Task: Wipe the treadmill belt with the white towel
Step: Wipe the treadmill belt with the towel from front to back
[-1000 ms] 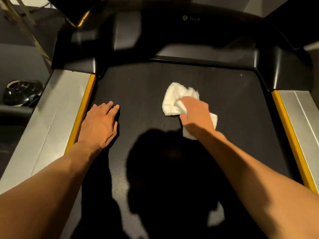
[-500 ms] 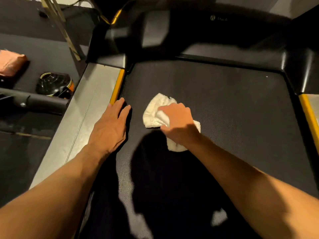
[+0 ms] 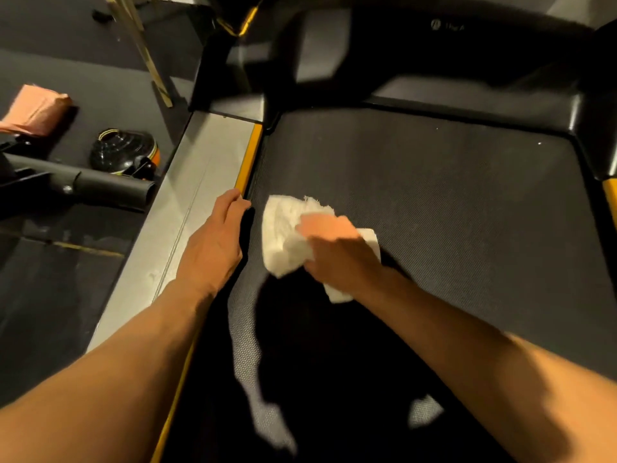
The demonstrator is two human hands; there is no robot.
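- Head view: white towel lies crumpled on the treadmill belt, near the belt's left edge.
- Right hand sits on top of the towel, fingers bent over the bunched cloth and gripping it against the belt; hand slightly blurred.
- Left hand flat, fingers straight and together, holding nothing; it rests along the belt's left edge, fingertips at the yellow strip that borders the grey side rail.
- Towel just beside the left hand, a narrow gap between them.

Dark floor along the left of the frame; pink bundle upper left; glossy black domed object below it; dim warm light, hard shadows.
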